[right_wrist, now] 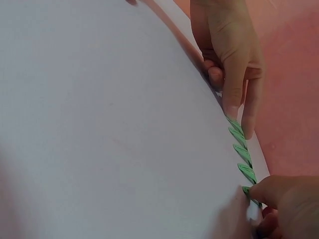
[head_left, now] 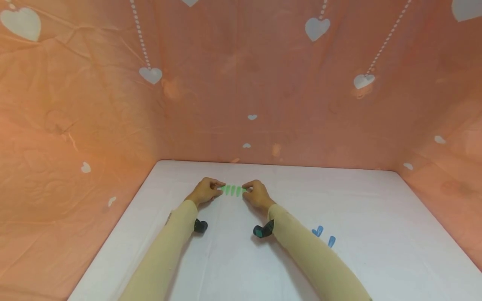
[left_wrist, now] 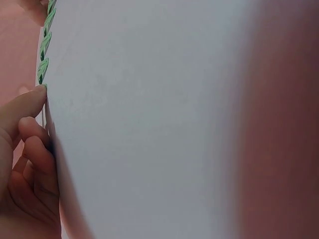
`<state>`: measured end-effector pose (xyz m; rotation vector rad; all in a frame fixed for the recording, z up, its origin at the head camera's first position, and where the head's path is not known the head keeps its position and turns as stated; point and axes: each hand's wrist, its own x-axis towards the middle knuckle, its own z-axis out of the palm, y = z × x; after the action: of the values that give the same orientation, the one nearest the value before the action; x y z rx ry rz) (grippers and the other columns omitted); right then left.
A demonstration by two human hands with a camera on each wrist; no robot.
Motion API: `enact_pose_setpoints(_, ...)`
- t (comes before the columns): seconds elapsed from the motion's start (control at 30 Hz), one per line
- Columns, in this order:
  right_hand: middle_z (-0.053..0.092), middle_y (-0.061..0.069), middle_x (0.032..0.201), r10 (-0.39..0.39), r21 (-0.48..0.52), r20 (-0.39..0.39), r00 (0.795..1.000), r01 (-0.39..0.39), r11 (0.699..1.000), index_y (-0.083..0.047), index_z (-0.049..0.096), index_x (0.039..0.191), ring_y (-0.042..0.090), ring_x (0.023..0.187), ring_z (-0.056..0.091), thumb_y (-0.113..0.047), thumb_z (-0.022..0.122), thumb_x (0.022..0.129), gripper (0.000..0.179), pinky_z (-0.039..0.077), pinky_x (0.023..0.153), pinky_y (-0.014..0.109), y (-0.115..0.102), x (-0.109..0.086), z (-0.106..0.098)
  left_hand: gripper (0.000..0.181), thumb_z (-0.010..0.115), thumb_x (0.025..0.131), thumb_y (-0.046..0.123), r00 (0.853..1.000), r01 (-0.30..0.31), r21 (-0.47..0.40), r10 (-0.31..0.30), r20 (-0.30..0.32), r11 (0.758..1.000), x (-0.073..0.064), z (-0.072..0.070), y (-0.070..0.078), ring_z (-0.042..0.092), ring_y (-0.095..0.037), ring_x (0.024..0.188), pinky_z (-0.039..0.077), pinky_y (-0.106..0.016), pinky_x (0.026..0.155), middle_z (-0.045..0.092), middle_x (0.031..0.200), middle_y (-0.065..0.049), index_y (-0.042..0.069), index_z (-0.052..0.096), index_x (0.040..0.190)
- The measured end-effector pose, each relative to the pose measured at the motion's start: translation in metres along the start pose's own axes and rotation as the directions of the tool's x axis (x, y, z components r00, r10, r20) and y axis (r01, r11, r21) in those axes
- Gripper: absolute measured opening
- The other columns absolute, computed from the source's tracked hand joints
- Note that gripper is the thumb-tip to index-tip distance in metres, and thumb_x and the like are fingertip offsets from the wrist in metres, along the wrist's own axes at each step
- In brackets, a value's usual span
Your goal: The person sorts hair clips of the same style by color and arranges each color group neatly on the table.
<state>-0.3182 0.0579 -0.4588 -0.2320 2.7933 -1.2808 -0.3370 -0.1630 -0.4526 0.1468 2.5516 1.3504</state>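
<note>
"Where'd you see the green teardrop row [head_left: 227, 190]?"
"Far side of the bench [head_left: 357, 200]: L hand [head_left: 204, 191] pinched one end pc. [head_left: 223, 189], R hand [head_left: 258, 195] the other."
"Why both ends?"
"Prob. to keep it straight w/o nudging the middle pcs [head_left: 233, 191]."

Lane between our sleeves [head_left: 162, 246]
We can pass until green pieces [head_left: 233, 190] bridge our left hand [head_left: 204, 191] and right hand [head_left: 259, 195].

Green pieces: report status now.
Left hand and right hand pinching opposite ends. Green pieces in a row. Blue pieces aside, not in the way.
</note>
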Motion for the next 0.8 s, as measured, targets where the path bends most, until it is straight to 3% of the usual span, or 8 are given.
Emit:
enact_pose_setpoints(0.27, 0.063, 0.021, 0.134, 0.012, -0.003, 0.002, 1.0, -0.012, 1.0, -0.001, 0.073, 0.117, 0.038, 0.136, 0.051, -0.003, 0.065, 0.087, 0.031, 0.037, 0.117, 0.048, -0.0004, 0.0009, -0.0024, 0.034, 0.07, 0.094, 0.007, 1.0, 0.006, -0.018, -0.006, 0.003, 1.0, -0.0035, 0.0005, 0.0028, 0.047, -0.009, 0.056, 0.039, -0.022, 0.058, 0.049, 0.07, 0.001, 0.006, 0.069, 0.128)
enact_pose_setpoints(0.8, 0.065, 0.02, 0.133, -0.007, -0.013, -0.006, 1.0, 0.007, 1.0, -0.002, 0.073, 0.117, 0.037, 0.135, 0.052, -0.003, 0.063, 0.086, 0.033, 0.038, 0.116, 0.047, 0.0024, 0.0029, -0.0018, 0.037, 0.07, 0.094, 0.006, 1.0, -0.003, -0.036, 0.004, 0.028, 0.999, 0.0041, 0.0003, -0.0022, 0.046, -0.007, 0.053, 0.038, -0.02, 0.055, 0.047, 0.069, 0.003, 0.005, 0.067, 0.131)
